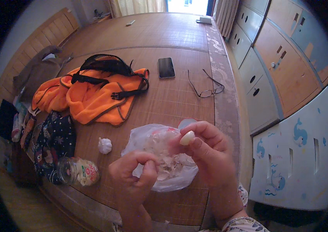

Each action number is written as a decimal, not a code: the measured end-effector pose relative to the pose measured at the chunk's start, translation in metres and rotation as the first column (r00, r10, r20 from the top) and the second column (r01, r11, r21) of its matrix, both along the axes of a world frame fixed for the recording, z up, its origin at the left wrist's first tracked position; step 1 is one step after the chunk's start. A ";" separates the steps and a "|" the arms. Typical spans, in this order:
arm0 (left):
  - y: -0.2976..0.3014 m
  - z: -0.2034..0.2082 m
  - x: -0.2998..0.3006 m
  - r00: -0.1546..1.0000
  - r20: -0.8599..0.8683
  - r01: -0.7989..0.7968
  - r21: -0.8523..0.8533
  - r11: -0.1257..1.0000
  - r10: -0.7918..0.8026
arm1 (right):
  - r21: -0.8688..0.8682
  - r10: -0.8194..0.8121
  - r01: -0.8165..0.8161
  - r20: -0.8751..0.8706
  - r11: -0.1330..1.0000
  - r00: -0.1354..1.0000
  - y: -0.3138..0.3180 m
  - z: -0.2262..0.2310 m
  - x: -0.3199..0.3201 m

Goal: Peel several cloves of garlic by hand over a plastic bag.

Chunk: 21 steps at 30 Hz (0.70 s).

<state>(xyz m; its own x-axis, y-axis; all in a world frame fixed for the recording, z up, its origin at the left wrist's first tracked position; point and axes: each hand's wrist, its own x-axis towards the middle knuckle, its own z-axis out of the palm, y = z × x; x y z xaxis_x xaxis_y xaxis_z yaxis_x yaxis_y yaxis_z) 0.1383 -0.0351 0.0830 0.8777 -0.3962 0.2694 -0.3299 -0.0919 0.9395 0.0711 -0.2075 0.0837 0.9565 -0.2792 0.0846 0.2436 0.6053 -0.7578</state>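
Between the thumb and fingers of my right hand (214, 152) is a peeled, pale garlic clove (187, 138). My left hand (135, 176) is closed, thumb pressed against the bent fingers; whatever may be in that pinch is too small to make out. Under both hands spreads a white plastic bag (175, 183) with papery garlic skins (164, 145) on it. A whole garlic bulb (104, 145) lies left of the bag. Farther left, a glass jar (79, 171) with a printed label holds pale cloves. Partly hidden behind my right fingers is a round, pale, lid-like disc (186, 123).
An orange fleece garment (98, 100) with a black strapped pouch (106, 65) lies on the bamboo mat (179, 50). Beyond my right hand are a phone (166, 68) and eyeglasses (206, 92). Dark patterned cloth (57, 135) lies by the jar. Cabinets (288, 154) stand along the right.
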 end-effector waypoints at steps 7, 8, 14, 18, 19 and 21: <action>0.001 0.000 0.000 0.999 0.006 0.039 0.031 0.999 -0.040 | -0.018 -0.070 0.069 -0.022 0.997 0.997 0.004 0.003 0.002; 0.001 0.001 0.000 0.999 0.005 0.041 0.031 0.999 -0.041 | -0.018 -0.071 0.070 -0.023 0.997 0.997 0.004 0.003 0.002; 0.000 -0.005 0.004 0.995 0.083 0.040 0.112 0.993 -0.049 | -0.139 -0.224 0.221 -0.005 0.965 0.975 0.007 0.003 0.002; -0.009 -0.004 0.003 0.996 0.092 -0.027 0.152 0.988 0.013 | -0.215 -0.255 0.244 -0.020 0.945 0.967 0.011 0.005 0.000; -0.009 -0.003 0.003 0.996 0.085 -0.029 0.154 0.988 0.016 | -0.222 -0.261 0.250 -0.019 0.942 0.965 0.011 0.006 0.000; -0.006 -0.005 0.005 0.995 0.102 0.007 0.146 0.989 -0.022 | -0.223 -0.258 0.247 -0.021 0.943 0.966 0.011 0.005 0.000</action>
<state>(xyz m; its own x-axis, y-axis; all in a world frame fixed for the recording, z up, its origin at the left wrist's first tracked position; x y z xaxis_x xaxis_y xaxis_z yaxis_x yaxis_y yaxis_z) 0.1436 -0.0409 0.0776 0.8420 -0.4504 0.2969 -0.4267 -0.2194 0.8774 0.0712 -0.1969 0.0889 0.8615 -0.4922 0.1244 0.3259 0.3484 -0.8789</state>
